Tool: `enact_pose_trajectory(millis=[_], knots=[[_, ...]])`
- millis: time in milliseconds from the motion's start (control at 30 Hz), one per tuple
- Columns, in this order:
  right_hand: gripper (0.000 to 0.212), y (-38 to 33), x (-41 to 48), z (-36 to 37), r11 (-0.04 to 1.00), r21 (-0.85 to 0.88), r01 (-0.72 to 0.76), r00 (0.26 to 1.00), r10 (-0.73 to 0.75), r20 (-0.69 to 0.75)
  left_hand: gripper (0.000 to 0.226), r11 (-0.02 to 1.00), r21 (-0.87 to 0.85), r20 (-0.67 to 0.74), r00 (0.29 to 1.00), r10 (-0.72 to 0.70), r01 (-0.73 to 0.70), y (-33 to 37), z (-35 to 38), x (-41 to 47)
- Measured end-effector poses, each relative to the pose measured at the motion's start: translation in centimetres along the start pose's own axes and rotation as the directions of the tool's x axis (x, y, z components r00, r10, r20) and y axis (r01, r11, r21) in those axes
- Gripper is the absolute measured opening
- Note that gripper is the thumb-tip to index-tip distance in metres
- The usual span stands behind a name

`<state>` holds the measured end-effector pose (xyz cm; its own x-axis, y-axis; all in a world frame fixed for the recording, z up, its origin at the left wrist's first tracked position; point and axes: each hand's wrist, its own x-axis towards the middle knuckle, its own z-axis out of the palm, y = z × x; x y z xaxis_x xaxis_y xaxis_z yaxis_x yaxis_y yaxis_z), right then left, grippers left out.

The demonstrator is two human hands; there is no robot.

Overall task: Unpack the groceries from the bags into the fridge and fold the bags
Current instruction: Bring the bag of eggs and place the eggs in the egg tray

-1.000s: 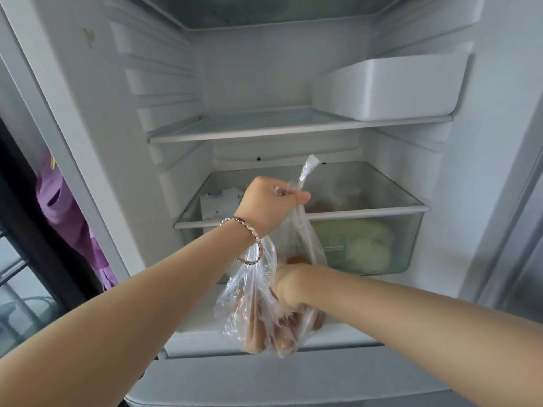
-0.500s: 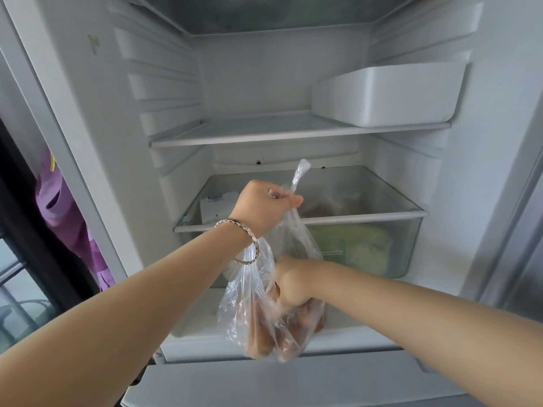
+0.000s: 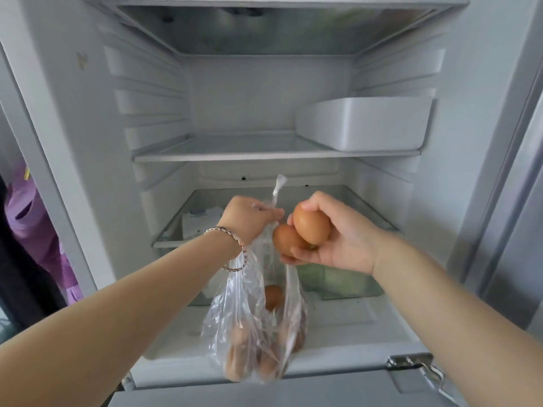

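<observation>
A clear plastic bag [image 3: 249, 327] with several brown eggs in its bottom hangs in front of the open fridge [image 3: 73, 142]. My left hand [image 3: 246, 218] grips the bag's twisted top. Just right of it, my right hand [image 3: 338, 239] holds two brown eggs [image 3: 302, 230] outside the bag, fingers curled round them. Both hands are level with the glass shelf [image 3: 379, 212] above the crisper drawer.
A white tray [image 3: 367, 124] sits on the right of the upper shelf [image 3: 235, 151]. A white carton [image 3: 199, 221] lies on the lower glass shelf; green vegetables show in the crisper drawer [image 3: 340, 282]. A metal hinge [image 3: 417, 365] is at the lower right. Purple cloth [image 3: 32, 224] hangs at left.
My right hand has come up out of the bag with two eggs and now holds them beside my left hand. The view has tilted up.
</observation>
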<state>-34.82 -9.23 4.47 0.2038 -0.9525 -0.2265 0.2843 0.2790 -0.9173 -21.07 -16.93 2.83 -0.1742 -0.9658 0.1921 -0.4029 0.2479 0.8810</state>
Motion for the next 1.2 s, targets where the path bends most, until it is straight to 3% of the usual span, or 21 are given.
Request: enact_pose_trajectory(millis=[133,200,267,367,467,567,633,700,800,933,1100,1200], knots=[[0.026,-1.7,-0.3,-0.9,0.942,0.336,0.006,0.999,-0.023,0.046,0.043,0.998,0.018,0.031,0.998,-0.053,0.052,0.7,0.1,0.1],[0.042,-2.3,-0.5,-0.8,0.914,0.403,0.040,0.992,-0.084,0.091,0.040,0.996,0.075,0.075,0.996,-0.055,0.050,1.2,0.4,0.1],[0.042,-3.2,-0.9,-0.6,0.911,0.405,0.076,0.988,-0.123,0.090,0.032,0.990,0.138,0.101,0.994,-0.046,0.032,1.5,0.7,0.2],[0.022,-5.0,-1.9,0.4,0.928,0.334,0.167,0.984,-0.178,0.003,0.018,0.990,0.132,0.079,0.995,-0.062,0.051,1.2,1.0,0.7],[0.006,-8.0,-2.8,1.2,0.934,0.201,0.295,0.955,-0.282,-0.092,0.018,0.990,0.126,0.073,0.995,-0.067,0.058,1.2,1.1,1.1],[0.014,-11.7,-3.2,1.7,0.883,-0.093,0.461,0.859,-0.470,-0.203,0.016,0.991,0.132,0.078,0.996,-0.045,0.034,1.6,1.3,1.4],[0.018,-14.1,-3.3,1.8,0.759,-0.406,0.509,0.768,-0.614,-0.184,0.017,0.990,0.134,0.086,0.995,-0.043,0.032,1.8,1.2,1.4],[0.018,-16.0,-3.3,1.4,0.568,-0.710,0.415,0.720,-0.683,-0.125,0.019,0.992,0.119,0.099,0.994,-0.045,0.033,1.9,1.2,1.4],[0.013,-18.3,-3.1,0.1,0.325,-0.927,0.187,0.760,-0.646,-0.074,0.024,0.992,0.118,0.117,0.991,-0.062,0.048,2.0,1.1,1.5],[0.024,-20.7,-2.4,-1.4,0.157,-0.987,-0.021,0.837,-0.537,-0.104,0.044,0.989,0.137,0.130,0.989,-0.066,0.048,2.1,1.1,1.7],[0.022,-22.2,-0.9,-1.5,0.062,-0.988,-0.140,0.952,-0.266,-0.152,0.022,0.985,0.170,0.160,0.987,-0.010,-0.018,1.9,1.1,2.0],[0.039,-22.5,-0.3,-0.5,-0.077,-0.978,-0.192,0.965,-0.195,-0.174,0.021,0.983,0.180,0.150,0.989,0.017,-0.044,1.9,1.1,2.1]])
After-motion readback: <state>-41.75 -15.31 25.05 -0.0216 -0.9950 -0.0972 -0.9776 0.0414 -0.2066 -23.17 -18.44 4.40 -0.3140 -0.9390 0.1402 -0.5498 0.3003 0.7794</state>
